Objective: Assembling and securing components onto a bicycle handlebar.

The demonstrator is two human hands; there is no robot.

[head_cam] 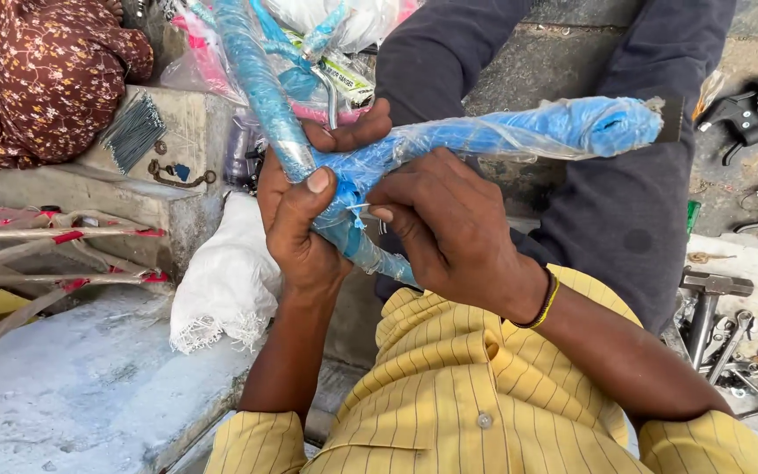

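Fingers (pixel 309 180) of left hand (pixel 296 219) clamped round blue plastic-wrapped bicycle frame (pixel 484 136) at tube junction, thumb on top. Right hand (pixel 449 233) fingertips pinched together on thin metal sliver at wrap, just beside left thumb. Frame held over lap, one tube running up-left, one right. Behind: clear plastic packages (pixel 344 53) with pink and green-white label strips, top centre. White woven sack (pixel 221 281) below left. Spanners (pixel 734 338) at right.
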